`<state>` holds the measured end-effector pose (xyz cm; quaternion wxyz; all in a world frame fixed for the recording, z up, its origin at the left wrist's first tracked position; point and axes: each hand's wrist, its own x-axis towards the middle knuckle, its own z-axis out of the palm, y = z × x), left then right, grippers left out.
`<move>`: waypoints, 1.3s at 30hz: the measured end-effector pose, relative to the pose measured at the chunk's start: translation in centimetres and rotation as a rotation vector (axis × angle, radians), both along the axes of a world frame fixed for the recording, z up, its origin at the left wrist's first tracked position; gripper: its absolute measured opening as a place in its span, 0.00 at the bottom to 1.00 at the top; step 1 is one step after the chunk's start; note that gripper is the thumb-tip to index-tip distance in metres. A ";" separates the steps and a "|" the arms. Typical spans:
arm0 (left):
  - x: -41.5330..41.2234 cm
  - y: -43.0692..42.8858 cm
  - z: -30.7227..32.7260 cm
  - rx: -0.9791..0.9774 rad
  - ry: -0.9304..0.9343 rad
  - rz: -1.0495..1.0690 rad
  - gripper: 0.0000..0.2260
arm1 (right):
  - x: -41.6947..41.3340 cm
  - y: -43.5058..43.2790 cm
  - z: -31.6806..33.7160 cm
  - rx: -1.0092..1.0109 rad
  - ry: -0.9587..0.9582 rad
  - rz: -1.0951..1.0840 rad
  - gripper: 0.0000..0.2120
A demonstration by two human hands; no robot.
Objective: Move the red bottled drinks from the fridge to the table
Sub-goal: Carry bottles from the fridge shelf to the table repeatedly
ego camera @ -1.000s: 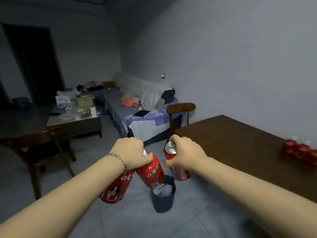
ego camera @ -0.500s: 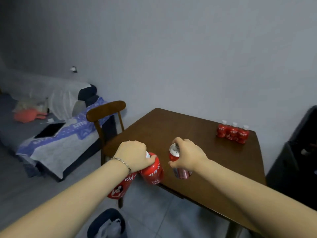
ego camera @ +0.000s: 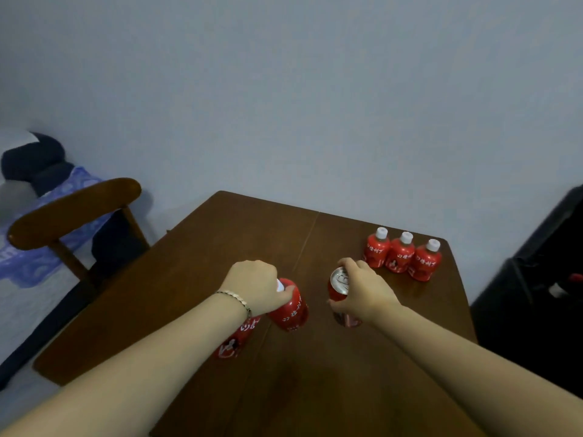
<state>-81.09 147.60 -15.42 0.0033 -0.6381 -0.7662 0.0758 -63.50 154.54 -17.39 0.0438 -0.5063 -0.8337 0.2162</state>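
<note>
Lower half of frame: both forearms reach forward over the dark brown wooden table (ego camera: 195,298).

Left hand (ego camera: 254,287), thin metal bracelet (ego camera: 235,299) at the wrist, is closed around the necks of two red bottled drinks with white lettering. Nearer bottle (ego camera: 233,340) hangs tilted under the wrist; second bottle (ego camera: 290,309) sits just right of it, white cap partly showing under the fingers. Cannot tell whether either base touches the tabletop.

Right hand (ego camera: 362,293), centre frame, fingers wrapped from above around a red drink can with silver top (ego camera: 340,283); can tilted, its lower part blurred.

Beyond, right of centre near the far table edge: three upright red bottles with white caps (ego camera: 400,257), side by side and touching.

Left of frame: dark wooden chair with curved backrest (ego camera: 72,212) beside the table. Upper frame: plain grey wall (ego camera: 284,89).
</note>
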 end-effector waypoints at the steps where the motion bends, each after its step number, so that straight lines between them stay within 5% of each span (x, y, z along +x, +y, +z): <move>1: -0.2 2.7 -0.5 -0.013 -0.004 -0.019 0.25 | -0.1 2.7 -0.7 -0.010 0.003 -0.029 0.37; 11: -2.5 18.2 -7.5 -0.081 -0.051 -0.182 0.23 | -2.1 19.2 -7.4 -0.031 -0.020 -0.179 0.33; 17: -3.3 25.3 -12.1 -0.164 -0.076 -0.321 0.23 | -3.9 27.9 -11.4 -0.015 -0.231 -0.163 0.34; 26: -3.6 29.9 -16.3 -0.161 -0.099 -0.381 0.24 | -4.6 32.3 -15.5 0.013 -0.264 -0.158 0.36; 31: -3.1 30.5 -16.9 -0.080 -0.148 -0.397 0.24 | -4.6 31.3 -15.1 0.150 -0.240 -0.053 0.40; 39: -3.1 31.0 -16.4 0.143 -0.233 -0.456 0.17 | -5.9 26.9 -15.6 0.025 -0.196 0.412 0.48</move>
